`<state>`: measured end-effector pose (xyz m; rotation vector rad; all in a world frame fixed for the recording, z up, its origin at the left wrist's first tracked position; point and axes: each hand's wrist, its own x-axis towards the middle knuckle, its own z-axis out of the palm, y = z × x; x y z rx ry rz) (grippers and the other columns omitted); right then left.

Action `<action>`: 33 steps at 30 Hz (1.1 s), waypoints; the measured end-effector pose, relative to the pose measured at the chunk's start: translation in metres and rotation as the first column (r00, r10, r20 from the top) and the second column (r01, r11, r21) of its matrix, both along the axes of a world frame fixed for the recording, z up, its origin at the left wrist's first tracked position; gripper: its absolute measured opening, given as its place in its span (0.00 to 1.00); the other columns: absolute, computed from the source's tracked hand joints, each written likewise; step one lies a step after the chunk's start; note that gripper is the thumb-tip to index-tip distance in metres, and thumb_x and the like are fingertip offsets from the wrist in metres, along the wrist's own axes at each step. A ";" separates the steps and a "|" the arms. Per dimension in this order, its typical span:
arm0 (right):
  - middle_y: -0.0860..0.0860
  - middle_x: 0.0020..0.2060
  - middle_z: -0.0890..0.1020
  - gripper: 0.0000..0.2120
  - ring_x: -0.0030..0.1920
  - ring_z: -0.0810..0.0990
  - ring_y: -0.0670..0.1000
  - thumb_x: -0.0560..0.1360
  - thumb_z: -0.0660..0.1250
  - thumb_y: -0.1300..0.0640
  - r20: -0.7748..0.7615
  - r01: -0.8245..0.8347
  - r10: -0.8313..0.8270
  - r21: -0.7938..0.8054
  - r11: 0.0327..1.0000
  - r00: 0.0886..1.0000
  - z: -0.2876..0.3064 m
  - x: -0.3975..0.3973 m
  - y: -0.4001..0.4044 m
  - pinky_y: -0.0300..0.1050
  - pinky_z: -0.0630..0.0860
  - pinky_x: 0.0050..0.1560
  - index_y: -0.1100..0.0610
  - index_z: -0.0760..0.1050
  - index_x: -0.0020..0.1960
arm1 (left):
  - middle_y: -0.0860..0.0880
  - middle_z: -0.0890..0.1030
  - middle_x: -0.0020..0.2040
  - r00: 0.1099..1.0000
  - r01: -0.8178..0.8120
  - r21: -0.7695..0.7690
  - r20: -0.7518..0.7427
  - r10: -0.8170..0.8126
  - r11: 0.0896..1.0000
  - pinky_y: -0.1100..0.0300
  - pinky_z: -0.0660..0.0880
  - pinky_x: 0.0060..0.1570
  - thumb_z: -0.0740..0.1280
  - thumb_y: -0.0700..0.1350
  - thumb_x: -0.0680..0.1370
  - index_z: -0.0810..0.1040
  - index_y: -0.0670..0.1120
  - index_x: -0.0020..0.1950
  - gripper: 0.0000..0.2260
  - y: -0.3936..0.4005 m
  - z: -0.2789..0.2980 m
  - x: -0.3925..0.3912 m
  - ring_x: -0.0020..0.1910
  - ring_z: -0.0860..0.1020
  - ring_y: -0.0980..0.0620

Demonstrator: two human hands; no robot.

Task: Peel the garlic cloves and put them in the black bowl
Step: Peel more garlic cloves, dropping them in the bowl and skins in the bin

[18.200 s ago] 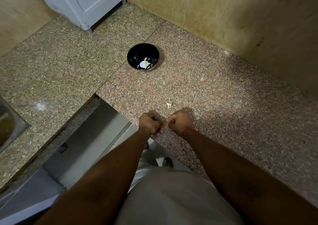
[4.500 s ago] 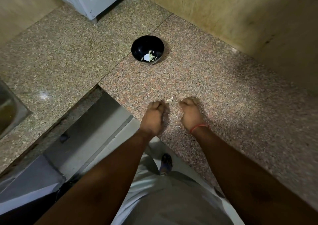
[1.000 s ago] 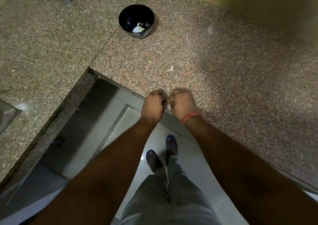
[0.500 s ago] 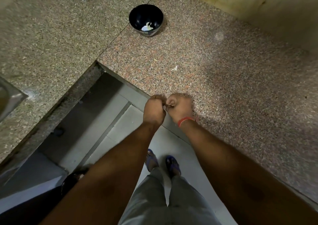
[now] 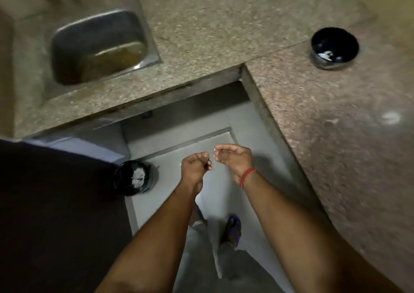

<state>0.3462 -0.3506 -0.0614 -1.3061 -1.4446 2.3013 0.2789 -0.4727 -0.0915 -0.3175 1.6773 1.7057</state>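
The black bowl (image 5: 335,48) stands on the reddish granite counter (image 5: 336,147) at the upper right, with a few pale pieces inside. Both hands hover over the floor, off the counter. My left hand (image 5: 195,169) has its fingers bunched tight at the tips; the garlic clove inside them is hidden. My right hand (image 5: 233,158), with a red thread at the wrist, pinches a small pale bit of garlic skin (image 5: 214,151) between thumb and forefinger. A small gap separates the two hands.
A black bin (image 5: 134,177) with pale scraps stands on the tiled floor just left of my hands. A steel sink (image 5: 98,46) with murky water is set in the beige counter at the upper left. The counter edge (image 5: 268,124) runs along my right.
The view has swung left and the hands have left the counter edge. They were pressed together on the clove; now they are apart, above the floor near the bin.
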 end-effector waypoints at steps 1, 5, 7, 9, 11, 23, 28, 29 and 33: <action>0.61 0.45 0.87 0.09 0.44 0.85 0.55 0.71 0.76 0.72 -0.003 -0.059 0.059 -0.028 0.998 0.998 -0.003 -0.017 -0.016 0.44 0.83 0.48 0.63 0.85 0.50 | 0.42 0.79 0.35 0.998 -0.062 0.004 0.017 0.062 0.998 0.58 0.77 0.37 0.67 0.36 0.82 0.80 0.33 0.50 0.06 -0.022 -0.005 -0.011 0.31 0.76 0.49; 0.59 0.44 0.87 0.09 0.45 0.86 0.56 0.71 0.76 0.72 -0.004 -0.259 0.260 -0.084 0.962 0.966 -0.030 -0.077 -0.077 0.46 0.83 0.50 0.64 0.85 0.50 | 0.42 0.78 0.34 0.967 -0.244 0.013 0.073 0.242 0.970 0.59 0.77 0.36 0.66 0.35 0.82 0.80 0.34 0.51 0.05 -0.095 -0.030 -0.048 0.31 0.75 0.49; 0.59 0.43 0.86 0.09 0.44 0.85 0.56 0.71 0.75 0.72 0.006 -0.333 0.335 -0.100 0.938 0.942 -0.055 -0.111 -0.113 0.46 0.84 0.50 0.64 0.85 0.50 | 0.43 0.78 0.34 0.940 -0.331 0.005 0.092 0.329 0.944 0.60 0.77 0.36 0.66 0.34 0.82 0.80 0.35 0.52 0.04 -0.136 -0.051 -0.068 0.30 0.74 0.49; 0.60 0.42 0.86 0.09 0.43 0.84 0.56 0.71 0.75 0.72 0.018 -0.401 0.405 -0.110 0.910 0.914 -0.088 -0.145 -0.151 0.45 0.84 0.49 0.65 0.84 0.50 | 0.44 0.78 0.33 0.913 -0.396 -0.013 0.095 0.396 0.918 0.61 0.76 0.36 0.65 0.33 0.82 0.80 0.36 0.49 0.05 -0.177 -0.078 -0.089 0.29 0.74 0.50; 0.60 0.40 0.86 0.09 0.41 0.84 0.56 0.71 0.74 0.74 0.024 -0.455 0.460 -0.104 0.884 0.888 -0.124 -0.176 -0.184 0.44 0.83 0.45 0.67 0.84 0.50 | 0.44 0.77 0.32 0.891 -0.441 -0.057 0.096 0.444 0.896 0.61 0.75 0.35 0.65 0.34 0.82 0.80 0.37 0.47 0.06 -0.213 -0.110 -0.110 0.28 0.74 0.52; 0.50 0.33 0.86 0.17 0.38 0.84 0.52 0.67 0.72 0.77 0.251 -0.711 0.679 0.057 0.701 0.690 -0.415 -0.298 -0.345 0.48 0.82 0.47 0.55 0.85 0.37 | 0.42 0.83 0.34 0.725 -0.613 -0.257 0.192 0.661 0.747 0.61 0.77 0.30 0.65 0.32 0.81 0.82 0.32 0.47 0.07 -0.348 -0.364 -0.212 0.28 0.80 0.51; 0.53 0.40 0.87 0.18 0.45 0.87 0.56 0.66 0.64 0.67 0.319 -0.834 0.771 0.205 0.512 0.551 -0.501 -0.315 -0.379 0.57 0.83 0.55 0.47 0.87 0.38 | 0.35 0.83 0.44 0.580 -0.671 -0.336 0.316 0.750 0.661 0.61 0.79 0.27 0.64 0.30 0.79 0.81 0.29 0.54 0.07 -0.361 -0.450 -0.228 0.29 0.80 0.48; 0.55 0.44 0.88 0.19 0.48 0.86 0.58 0.66 0.63 0.67 0.302 -0.870 0.818 0.237 0.433 0.489 -0.513 -0.313 -0.385 0.59 0.83 0.56 0.48 0.87 0.41 | 0.36 0.82 0.45 0.549 -0.687 -0.333 0.343 0.762 0.646 0.60 0.78 0.28 0.63 0.33 0.81 0.81 0.32 0.53 0.08 -0.363 -0.460 -0.230 0.30 0.80 0.49; 0.56 0.71 0.77 0.22 0.72 0.73 0.55 0.81 0.59 0.58 0.370 -0.937 0.927 0.340 -0.080 0.055 -0.522 -0.309 -0.399 0.49 0.66 0.76 0.54 0.73 0.75 | 0.37 0.84 0.54 0.399 -0.815 -0.218 0.460 0.793 0.537 0.53 0.83 0.49 0.56 0.42 0.83 0.81 0.37 0.59 0.15 -0.372 -0.482 -0.247 0.48 0.84 0.42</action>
